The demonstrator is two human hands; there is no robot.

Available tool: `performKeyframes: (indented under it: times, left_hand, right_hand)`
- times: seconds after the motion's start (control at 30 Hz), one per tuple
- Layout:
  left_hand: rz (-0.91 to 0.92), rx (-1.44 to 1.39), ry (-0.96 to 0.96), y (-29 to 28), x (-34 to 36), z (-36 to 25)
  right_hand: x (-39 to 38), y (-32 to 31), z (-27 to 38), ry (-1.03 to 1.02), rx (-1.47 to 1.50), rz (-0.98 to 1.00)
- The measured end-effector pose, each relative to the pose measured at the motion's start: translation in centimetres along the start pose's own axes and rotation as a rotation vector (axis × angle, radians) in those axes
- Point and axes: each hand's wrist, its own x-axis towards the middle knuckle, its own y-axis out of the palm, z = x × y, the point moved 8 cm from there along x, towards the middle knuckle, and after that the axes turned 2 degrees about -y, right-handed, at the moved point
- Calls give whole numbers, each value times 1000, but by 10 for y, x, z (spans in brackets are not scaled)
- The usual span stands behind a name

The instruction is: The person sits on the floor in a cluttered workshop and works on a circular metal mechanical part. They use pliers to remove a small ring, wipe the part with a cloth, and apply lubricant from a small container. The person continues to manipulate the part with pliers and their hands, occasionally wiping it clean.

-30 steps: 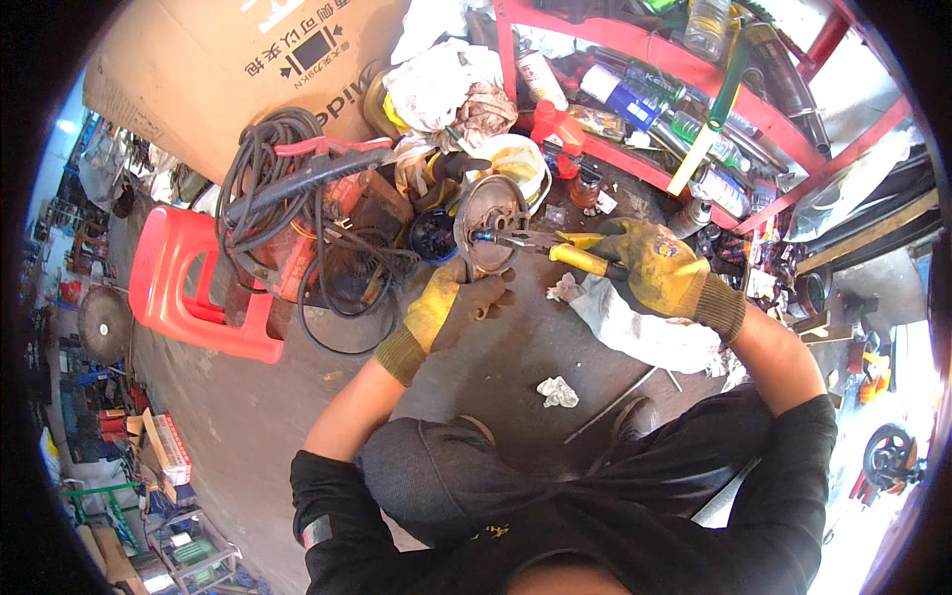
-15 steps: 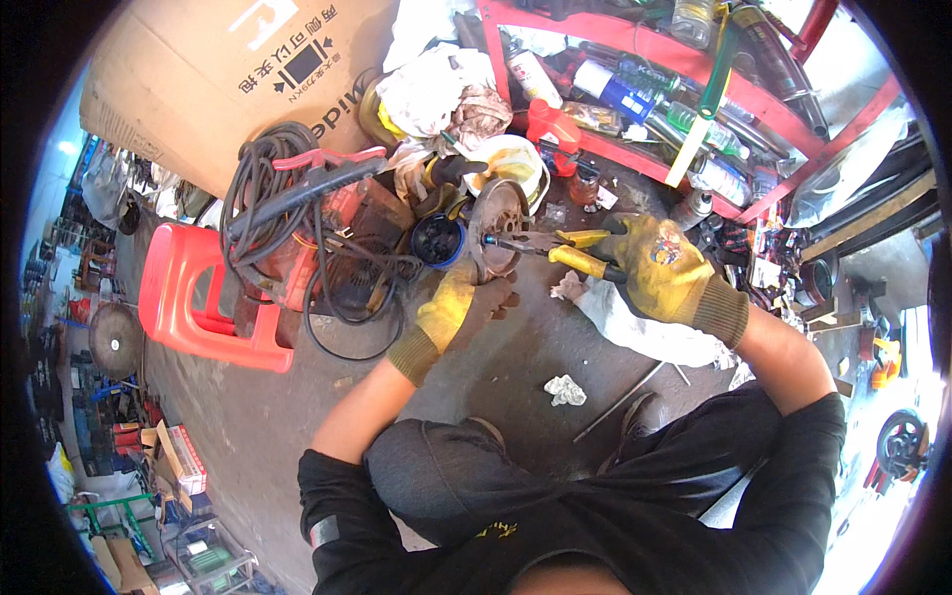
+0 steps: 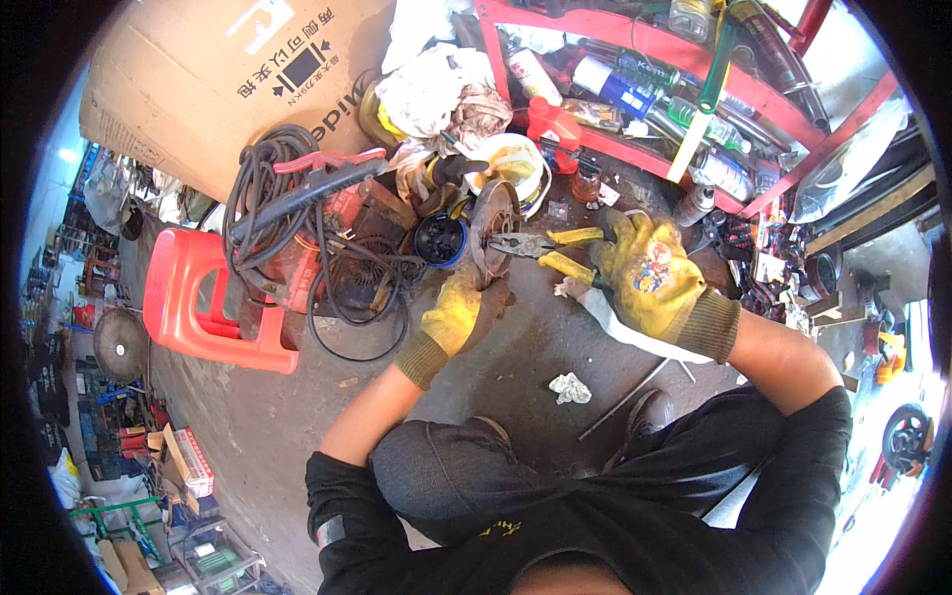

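My gloved left hand (image 3: 452,315) is closed on a rusty round metal part (image 3: 504,206), which stands almost on edge. My gloved right hand (image 3: 650,273) grips yellow-handled pliers (image 3: 570,266), whose jaws reach into the face of the round part near its middle; whether they are clamped on anything there is too small to tell. Just left of the part is a blue tub (image 3: 438,238) with dark contents, and behind it a white bucket (image 3: 526,159). A white cloth (image 3: 615,322) lies under my right hand.
A red plastic stool (image 3: 178,283), a cable coil (image 3: 263,188) on a red machine and a cardboard sheet (image 3: 188,79) are at the left. A red rack (image 3: 813,134) holds several bottles and cans behind. A crumpled tissue (image 3: 569,388) and a thin rod (image 3: 620,402) lie near my knees.
The round part has turned more edge-on in my left hand. My right hand has tilted with the pliers, its back showing more. The whole view has shifted slightly.
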Motion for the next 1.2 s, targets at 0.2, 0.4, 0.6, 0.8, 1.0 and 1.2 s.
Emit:
performKeyframes:
  times: [0.2, 0.4, 0.6, 0.8, 1.0, 1.2]
  left_hand:
    - [-146, 404, 304, -15, -5, -19]
    - [-249, 591, 479, -14, -14, -36]
    - [-262, 440, 405, -18, -12, -37]
    - [-284, 493, 439, -25, -13, -34]
    - [-302, 427, 575, -25, -17, -43]
    - [-300, 437, 470, -26, -13, -40]
  right_hand:
    - [-2, 38, -2, -156, 1185, 441]
    - [-7, 25, -9, -20, 20, -78]
    - [-8, 37, -8, -84, 951, 345]
    - [-11, 12, -3, -100, 87, 8]
    - [-20, 29, -3, -94, 1168, 351]
    - [-13, 8, -2, -138, 214, 48]
